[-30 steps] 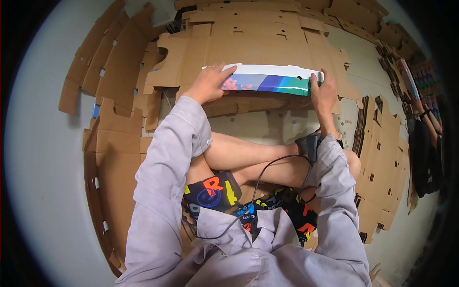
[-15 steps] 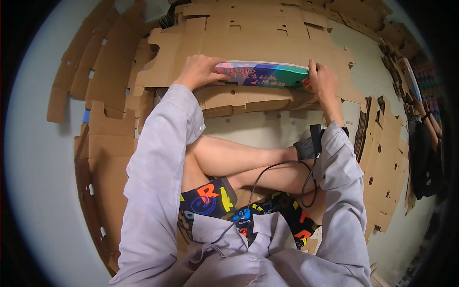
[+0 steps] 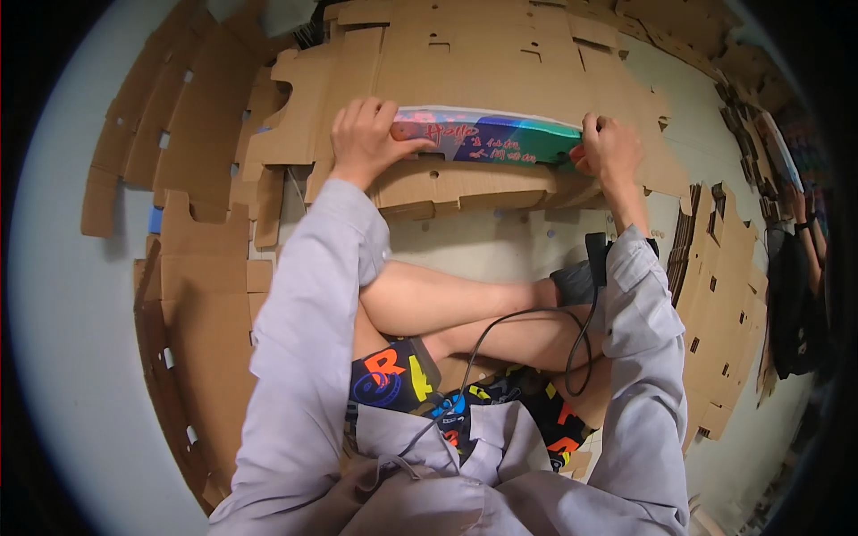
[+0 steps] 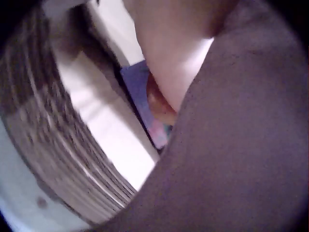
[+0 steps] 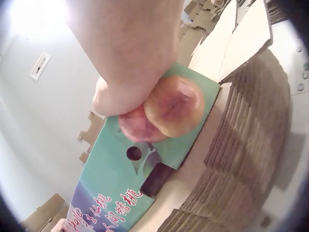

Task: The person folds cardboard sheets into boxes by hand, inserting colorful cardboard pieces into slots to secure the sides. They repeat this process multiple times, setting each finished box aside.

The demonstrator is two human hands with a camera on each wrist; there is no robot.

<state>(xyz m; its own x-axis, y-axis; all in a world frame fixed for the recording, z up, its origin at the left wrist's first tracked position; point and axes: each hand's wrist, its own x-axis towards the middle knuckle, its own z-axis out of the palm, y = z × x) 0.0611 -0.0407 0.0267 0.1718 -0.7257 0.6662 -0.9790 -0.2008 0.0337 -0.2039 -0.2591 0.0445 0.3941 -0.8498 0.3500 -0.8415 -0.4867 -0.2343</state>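
Both hands hold a printed cardboard box panel [image 3: 500, 138] in blue and green with red writing, held upright over the brown cardboard. My left hand [image 3: 365, 143] grips its left end, fingers over the top and thumb along the printed face. At the right end, my right hand [image 3: 612, 154] grips the panel with curled fingers. The right wrist view shows pictured peaches [image 5: 176, 106], a round hole and a dark rectangular cutout on the panel. In the left wrist view, a sleeve hides most of the left hand.
Beneath the panel lies a thick stack of flat brown cardboard [image 3: 483, 71]. More cut cardboard sheets stand at the left [image 3: 206, 286] and right [image 3: 715, 330]. A black cable [image 3: 527, 313] runs over the crossed legs. Another person's arm [image 3: 809, 228] shows at the far right.
The panel has tipped so its printed face with red writing shows and the white top is now a thin strip. The left hand has shifted slightly left; the right hand's fingers have curled in.
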